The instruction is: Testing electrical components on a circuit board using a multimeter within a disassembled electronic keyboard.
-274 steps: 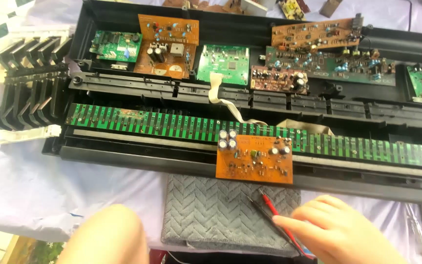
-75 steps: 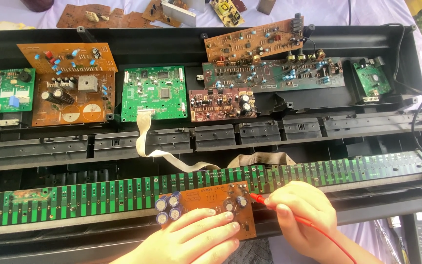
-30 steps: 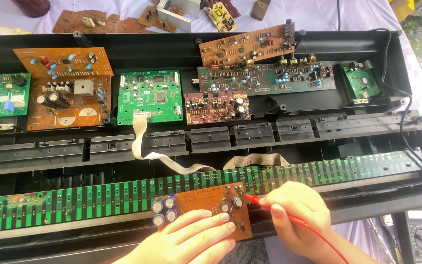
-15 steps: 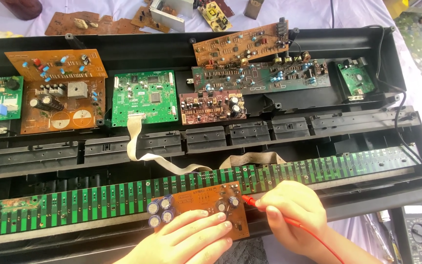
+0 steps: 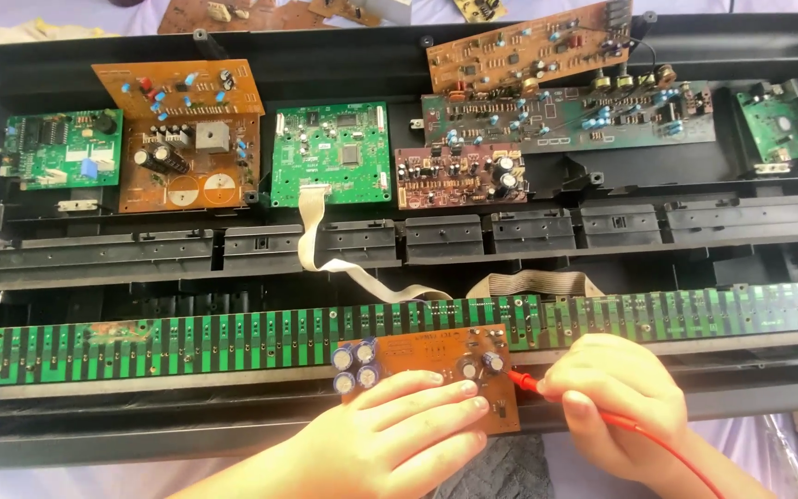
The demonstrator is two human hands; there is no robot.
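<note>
- Small orange circuit board (image 5: 436, 370) lies on the long green strip board (image 5: 233, 337) at the front of the opened black keyboard case (image 5: 94, 254).
- Left hand (image 5: 399, 434) lies flat on it, fingers spread, pinning it down, not closed round anything.
- Right hand (image 5: 616, 397) pinches a red test probe (image 5: 530, 381), tip at the board's right edge, red wire (image 5: 667, 442) trailing off.
- Board looks light, stiff, and fragile; I'd hold it by the bare edges, not the blue capacitors (image 5: 355, 365).
- No packages or signs visible; only small print on the boards.
</note>
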